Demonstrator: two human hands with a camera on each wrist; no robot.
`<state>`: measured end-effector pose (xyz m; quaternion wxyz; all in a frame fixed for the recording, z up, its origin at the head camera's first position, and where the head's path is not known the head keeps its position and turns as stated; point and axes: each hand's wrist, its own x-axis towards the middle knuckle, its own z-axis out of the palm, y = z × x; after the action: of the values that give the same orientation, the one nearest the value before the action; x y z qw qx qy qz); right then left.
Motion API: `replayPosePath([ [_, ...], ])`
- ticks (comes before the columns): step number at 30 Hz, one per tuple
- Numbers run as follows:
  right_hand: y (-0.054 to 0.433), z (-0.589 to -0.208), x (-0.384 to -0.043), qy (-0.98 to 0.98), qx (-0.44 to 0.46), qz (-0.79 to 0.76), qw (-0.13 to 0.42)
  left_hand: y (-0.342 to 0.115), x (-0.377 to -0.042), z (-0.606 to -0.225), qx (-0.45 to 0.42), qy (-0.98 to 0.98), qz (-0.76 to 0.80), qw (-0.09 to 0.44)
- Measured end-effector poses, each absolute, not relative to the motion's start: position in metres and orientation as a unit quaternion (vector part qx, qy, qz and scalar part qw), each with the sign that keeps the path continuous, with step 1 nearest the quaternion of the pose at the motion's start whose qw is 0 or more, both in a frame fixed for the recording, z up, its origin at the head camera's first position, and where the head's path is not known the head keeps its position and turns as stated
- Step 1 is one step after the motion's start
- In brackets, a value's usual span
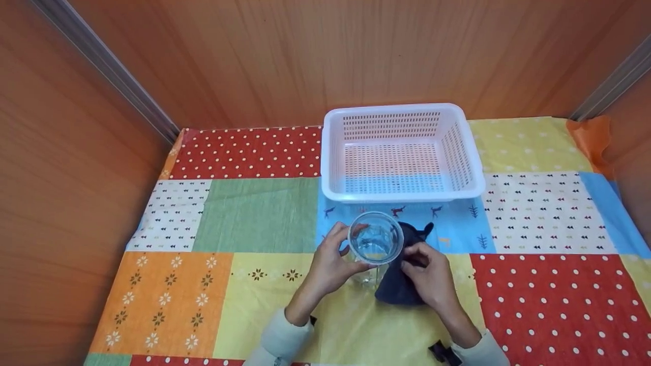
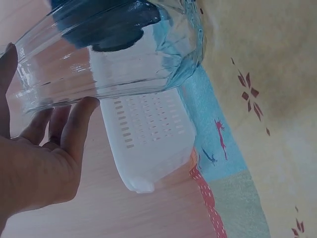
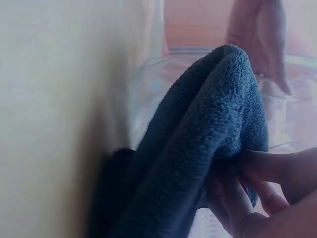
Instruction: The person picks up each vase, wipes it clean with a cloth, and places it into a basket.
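Note:
In the head view a clear glass jar (image 1: pixel 376 244) is held upright-ish by my left hand (image 1: pixel 330 267), with fingers and thumb curled round its upper part near the rim. My right hand (image 1: pixel 432 272) pinches a dark blue-grey cloth (image 1: pixel 399 284) beside the jar, on its right. The left wrist view has the jar (image 2: pixel 133 74) across the top, the cloth (image 2: pixel 106 25) showing behind its wall. Close up in the right wrist view, the folded fluffy cloth (image 3: pixel 208 119) hangs from the thumb and fingers of the right hand (image 3: pixel 267 193) and covers part of the jar.
A white plastic basket (image 1: pixel 402 198) with slotted walls stands behind the hands, near the wooden back panel (image 1: pixel 285 61). A patchwork-patterned tablecloth (image 1: pixel 259 213) covers the table. Wooden panels (image 1: pixel 66 168) also rise at the left and right sides.

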<state>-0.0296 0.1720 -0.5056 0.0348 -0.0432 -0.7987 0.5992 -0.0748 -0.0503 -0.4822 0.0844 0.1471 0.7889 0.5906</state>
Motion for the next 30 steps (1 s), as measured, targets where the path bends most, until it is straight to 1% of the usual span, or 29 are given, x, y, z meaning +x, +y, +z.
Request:
replayPosePath([
  [6,0.168,-0.480,-0.032,-0.793,-0.033,0.607,0.047,-0.050,-0.075,-0.481,0.145,0.799,0.579,0.079],
  [11,0.165,-0.467,-0.032,-0.787,-0.034,0.614,0.054,-0.046,-0.072,-0.482,0.139,0.812,0.564,0.057],
  [20,0.161,-0.478,-0.022,-0.801,-0.063,0.589,0.087,-0.031,-0.062,-0.484,0.113,0.832,0.542,-0.017],
  [27,0.156,-0.489,-0.014,-0.803,-0.069,0.577,0.133,-0.012,-0.054,-0.494,0.073,0.860,0.489,-0.123],
  [28,0.155,-0.489,-0.013,-0.803,-0.070,0.576,0.139,-0.011,-0.054,-0.495,0.072,0.860,0.488,-0.128],
  [30,0.155,-0.490,-0.012,-0.801,-0.071,0.575,0.147,-0.011,-0.055,-0.496,0.085,0.853,0.502,-0.116],
])
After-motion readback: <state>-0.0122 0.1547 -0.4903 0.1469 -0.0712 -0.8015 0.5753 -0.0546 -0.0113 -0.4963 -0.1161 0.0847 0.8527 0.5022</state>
